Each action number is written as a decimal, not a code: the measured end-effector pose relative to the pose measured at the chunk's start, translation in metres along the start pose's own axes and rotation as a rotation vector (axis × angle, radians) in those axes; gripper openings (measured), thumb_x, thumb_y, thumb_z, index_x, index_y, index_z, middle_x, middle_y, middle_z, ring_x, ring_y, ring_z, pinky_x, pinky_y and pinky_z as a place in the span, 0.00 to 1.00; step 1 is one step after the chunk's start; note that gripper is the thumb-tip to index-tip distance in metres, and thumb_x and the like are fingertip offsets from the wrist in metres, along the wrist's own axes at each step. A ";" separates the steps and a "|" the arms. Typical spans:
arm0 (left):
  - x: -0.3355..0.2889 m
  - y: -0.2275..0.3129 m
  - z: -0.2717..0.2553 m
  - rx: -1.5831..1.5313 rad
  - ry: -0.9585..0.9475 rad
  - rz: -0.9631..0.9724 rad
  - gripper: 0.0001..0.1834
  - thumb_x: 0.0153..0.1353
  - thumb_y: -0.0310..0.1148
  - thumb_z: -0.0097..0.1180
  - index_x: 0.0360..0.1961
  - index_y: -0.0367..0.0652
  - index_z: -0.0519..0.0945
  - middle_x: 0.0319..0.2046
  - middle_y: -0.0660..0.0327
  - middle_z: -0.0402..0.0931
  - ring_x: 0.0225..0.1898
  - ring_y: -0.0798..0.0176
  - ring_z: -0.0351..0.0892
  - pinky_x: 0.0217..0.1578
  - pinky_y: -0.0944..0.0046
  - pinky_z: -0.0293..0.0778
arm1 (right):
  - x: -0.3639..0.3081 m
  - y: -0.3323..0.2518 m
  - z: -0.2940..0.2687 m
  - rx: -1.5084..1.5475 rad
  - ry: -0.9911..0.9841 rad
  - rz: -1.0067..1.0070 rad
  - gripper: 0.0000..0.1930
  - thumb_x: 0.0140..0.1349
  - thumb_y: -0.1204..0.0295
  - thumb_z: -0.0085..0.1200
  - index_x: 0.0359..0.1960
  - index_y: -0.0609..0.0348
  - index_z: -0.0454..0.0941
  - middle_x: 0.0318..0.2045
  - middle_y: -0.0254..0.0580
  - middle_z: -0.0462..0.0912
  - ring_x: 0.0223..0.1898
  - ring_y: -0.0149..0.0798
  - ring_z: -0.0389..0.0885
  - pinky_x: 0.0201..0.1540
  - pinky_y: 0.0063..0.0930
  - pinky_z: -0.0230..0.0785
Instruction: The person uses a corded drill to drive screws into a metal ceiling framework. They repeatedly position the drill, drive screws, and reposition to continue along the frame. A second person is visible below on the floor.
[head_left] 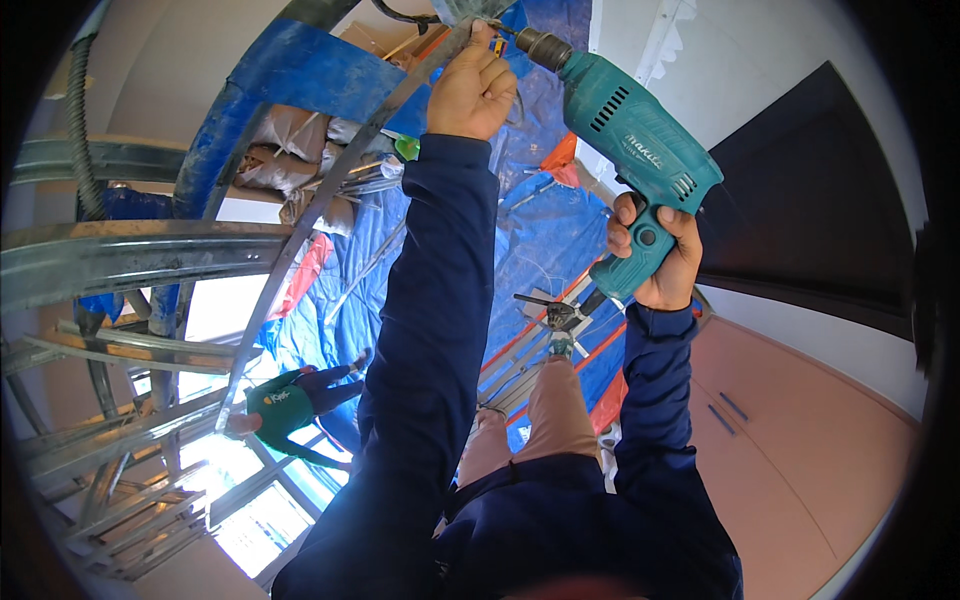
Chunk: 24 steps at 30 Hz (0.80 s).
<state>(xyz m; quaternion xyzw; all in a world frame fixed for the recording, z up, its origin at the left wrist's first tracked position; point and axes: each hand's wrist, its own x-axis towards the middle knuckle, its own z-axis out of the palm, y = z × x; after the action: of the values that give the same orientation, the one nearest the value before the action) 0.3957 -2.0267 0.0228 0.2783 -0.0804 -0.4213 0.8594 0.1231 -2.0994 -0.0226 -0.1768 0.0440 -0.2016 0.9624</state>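
Note:
My right hand [672, 262] is wrapped round the handle of a teal power drill [640, 140], raised in front of me at the right. The drill's chuck [545, 48] points up and left, and its thin bit [506, 31] reaches close to my left fingertips. My left hand [470, 98] is held high with curled fingers, pinching the upper end of a long, narrow grey metal strip [330, 190]. That strip slants from my fingers down to the lower left. Whether the bit touches metal cannot be made out.
Metal channels [140, 262] and a corrugated conduit [80, 130] fill the left side. Below are blue sheeting [540, 230], an orange-railed ladder [500, 375] under my feet, and another person in a green top [283, 412]. Pink cabinet doors [790, 430] stand at the right.

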 end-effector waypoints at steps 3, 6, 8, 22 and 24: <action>0.003 0.000 -0.003 -0.012 0.005 -0.002 0.16 0.73 0.38 0.59 0.28 0.51 0.70 0.15 0.76 0.46 0.15 0.76 0.43 0.18 0.70 0.45 | 0.000 0.000 -0.001 -0.024 -0.022 -0.022 0.26 0.68 0.65 0.52 0.63 0.70 0.65 0.38 0.53 0.76 0.33 0.41 0.77 0.32 0.29 0.75; 0.005 -0.002 -0.006 -0.081 0.000 -0.020 0.13 0.73 0.38 0.59 0.30 0.50 0.73 0.15 0.76 0.46 0.15 0.76 0.43 0.18 0.70 0.45 | 0.000 0.000 -0.001 -0.035 -0.023 -0.029 0.26 0.68 0.66 0.53 0.63 0.71 0.65 0.39 0.54 0.77 0.33 0.41 0.77 0.32 0.29 0.75; 0.006 -0.003 -0.007 -0.101 -0.010 -0.025 0.10 0.73 0.38 0.58 0.34 0.48 0.75 0.15 0.76 0.46 0.15 0.76 0.43 0.18 0.70 0.45 | -0.001 0.000 -0.001 -0.038 -0.016 -0.028 0.26 0.67 0.66 0.53 0.61 0.69 0.67 0.39 0.53 0.78 0.32 0.41 0.78 0.31 0.29 0.75; 0.005 -0.026 -0.002 -0.112 0.049 0.147 0.14 0.70 0.38 0.63 0.50 0.41 0.80 0.17 0.75 0.45 0.16 0.77 0.44 0.17 0.71 0.45 | -0.029 -0.008 -0.008 -0.051 0.054 -0.100 0.26 0.65 0.65 0.56 0.61 0.66 0.69 0.39 0.50 0.79 0.32 0.41 0.78 0.31 0.30 0.72; 0.003 -0.028 0.002 -0.104 0.077 0.182 0.12 0.71 0.36 0.62 0.50 0.41 0.80 0.17 0.74 0.46 0.16 0.77 0.45 0.17 0.71 0.45 | -0.032 -0.013 -0.010 -0.078 0.062 -0.133 0.27 0.65 0.65 0.56 0.62 0.67 0.68 0.39 0.51 0.79 0.31 0.41 0.77 0.30 0.29 0.72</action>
<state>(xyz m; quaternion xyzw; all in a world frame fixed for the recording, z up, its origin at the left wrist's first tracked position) 0.3776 -2.0433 0.0089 0.2410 -0.0503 -0.3341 0.9098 0.0873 -2.1005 -0.0267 -0.2101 0.0696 -0.2685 0.9375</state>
